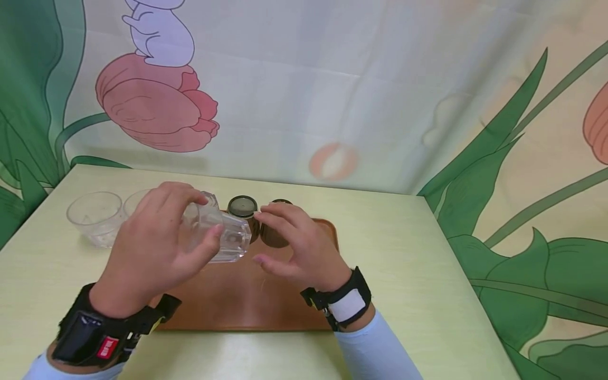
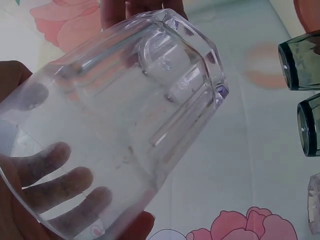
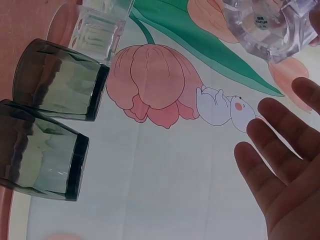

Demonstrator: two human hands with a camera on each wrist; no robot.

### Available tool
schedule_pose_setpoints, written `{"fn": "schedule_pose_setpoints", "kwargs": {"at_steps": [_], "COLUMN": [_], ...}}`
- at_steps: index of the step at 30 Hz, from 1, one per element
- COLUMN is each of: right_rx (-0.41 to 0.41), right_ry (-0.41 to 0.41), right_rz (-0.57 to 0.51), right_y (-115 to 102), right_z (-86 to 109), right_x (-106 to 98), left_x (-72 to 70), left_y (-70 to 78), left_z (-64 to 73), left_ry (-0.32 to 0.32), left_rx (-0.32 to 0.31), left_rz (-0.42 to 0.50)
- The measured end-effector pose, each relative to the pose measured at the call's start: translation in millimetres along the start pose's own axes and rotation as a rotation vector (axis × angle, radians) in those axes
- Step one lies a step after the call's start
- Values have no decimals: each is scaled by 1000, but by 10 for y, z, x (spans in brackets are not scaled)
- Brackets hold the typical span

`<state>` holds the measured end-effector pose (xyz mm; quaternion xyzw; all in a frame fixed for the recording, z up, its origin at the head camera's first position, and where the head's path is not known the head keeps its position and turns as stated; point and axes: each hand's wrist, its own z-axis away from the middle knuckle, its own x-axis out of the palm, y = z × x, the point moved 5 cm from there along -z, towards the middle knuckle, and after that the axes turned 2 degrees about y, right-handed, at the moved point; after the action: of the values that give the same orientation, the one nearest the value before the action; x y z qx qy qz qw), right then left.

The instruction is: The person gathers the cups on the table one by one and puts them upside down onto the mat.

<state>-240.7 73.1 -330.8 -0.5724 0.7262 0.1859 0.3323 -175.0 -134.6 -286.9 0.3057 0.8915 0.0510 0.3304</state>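
Note:
My left hand (image 1: 154,248) grips a clear faceted glass (image 1: 234,240) near its rim, the glass tipped sideways above the tray. In the left wrist view, several fingers show through the wall of this glass (image 2: 130,115). My right hand (image 1: 304,245) is just right of the glass base, its fingers spread and holding nothing; the right wrist view has its fingers (image 3: 270,175) apart from the glass (image 3: 270,27). Behind the hands, two dark tinted glasses (image 3: 60,80) stand upside down on the tray's far part. Another clear glass (image 3: 100,32) is beside them, partly hidden in the head view.
The brown tray (image 1: 252,301) lies mid-table under both hands. At the left, a clear glass (image 1: 95,214) stands upright on the pale table (image 1: 404,295), with a second clear glass (image 1: 134,200) beside it, partly behind my left hand. A printed curtain (image 1: 294,95) hangs behind the table.

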Motion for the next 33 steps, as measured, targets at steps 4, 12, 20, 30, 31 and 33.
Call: {"fn": "schedule_pose_setpoints", "kwargs": {"at_steps": [4,12,20,30,31,33], "right_rx": [-10,-39,-34,-18,-19,-24], "right_ry": [-9,8,7,1,1,2], "right_rz": [-5,0,-27,-50,-53,-53], "right_y": [-27,-60,-73,-75,-77,-81], "right_z": [-18,-32,-26,-3,-5,-8], "right_x": [4,14,20,68,67,65], "left_x": [9,37,64,98,104,119], "left_y": [13,70,116,129,132,137], "left_z": [-5,-12,-14,-3,0,8], "left_ry": [5,57,62,53,55,56], "left_rx": [-1,26,18,11,12,8], "left_rz": [11,54,91,82,84,92]}}
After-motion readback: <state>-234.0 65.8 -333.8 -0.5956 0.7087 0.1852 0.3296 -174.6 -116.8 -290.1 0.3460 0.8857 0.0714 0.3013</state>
